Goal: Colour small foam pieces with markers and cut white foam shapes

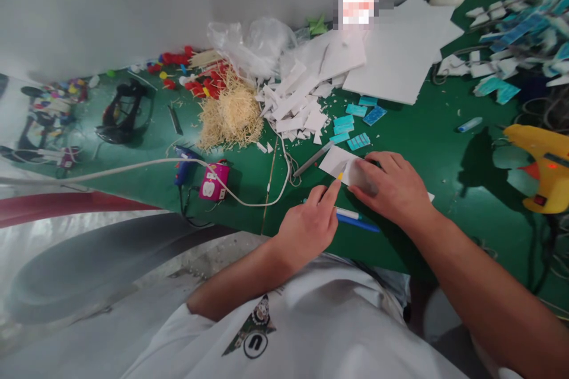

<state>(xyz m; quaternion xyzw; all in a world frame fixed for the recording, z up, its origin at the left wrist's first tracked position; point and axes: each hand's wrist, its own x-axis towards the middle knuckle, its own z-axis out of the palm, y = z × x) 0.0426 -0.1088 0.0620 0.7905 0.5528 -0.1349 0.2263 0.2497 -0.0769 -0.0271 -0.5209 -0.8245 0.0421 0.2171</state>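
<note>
My left hand [309, 219] is closed, its index finger reaching toward a white foam board piece [331, 161]. A small yellow-tipped tool [340, 176] shows at the fingertip; the rest of it is hidden in the hand. My right hand [391, 183] grips the same piece from the right, fingers along its far side and thumb near its close edge. Below the hands lie a white pen [349, 213] and a blue pen [360, 223]. A grey stick-like tool [313, 158] rests just left of the piece. Several blue patterned strips [358, 141] lie beyond it.
White foam scraps [296, 100], a pile of thin wooden sticks [233, 112] and large white sheets [386, 59] cover the back. At right stands a yellow glue gun [542, 166]. A white cable [249, 204] crosses the green table [444, 160] past a pink box [214, 181].
</note>
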